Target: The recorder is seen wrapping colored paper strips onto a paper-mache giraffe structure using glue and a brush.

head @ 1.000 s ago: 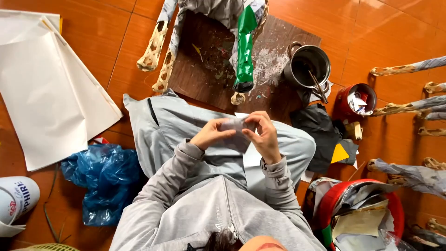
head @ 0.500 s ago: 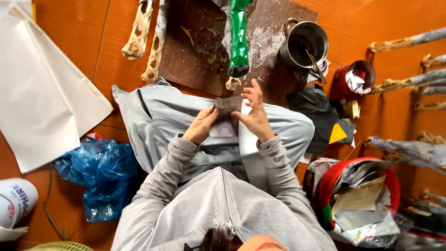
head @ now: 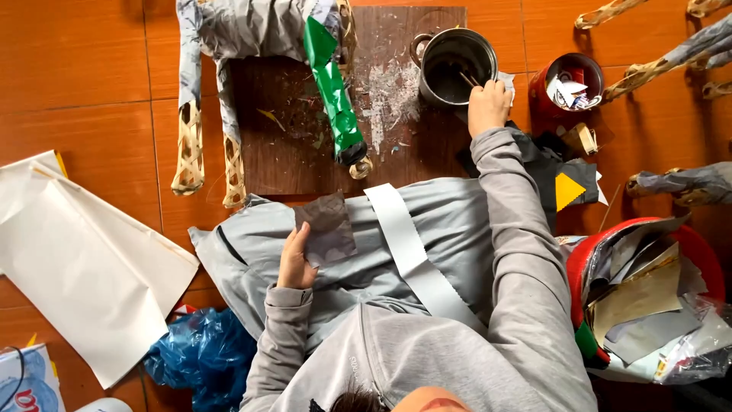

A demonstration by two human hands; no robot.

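Grey paper scrap [head: 326, 229] sits pinched in the left hand [head: 296, 263], held flat over the lap, just below the near edge of the dark wooden board [head: 297, 145]. Off to the side, well apart from it, the right hand [head: 488, 105] reaches to the metal pot [head: 456, 65] and closes on a thin stick-like handle [head: 467, 78] poking out of it, likely a brush, though its tip is hidden. Doing this well, I'd judge, means loading only a little from the pot, wiping the excess on the rim, and keeping that scrap flat and steady so it takes an even coat. A long pale grey strip [head: 415, 255] lies across the lap beside the scrap. Now the containers: the pot looks dark inside, contents unclear. Next to it, a small red tin [head: 573, 84] holds white paper bits. Lower right, a big red basin [head: 690, 248] is heaped with grey and tan paper offcuts.
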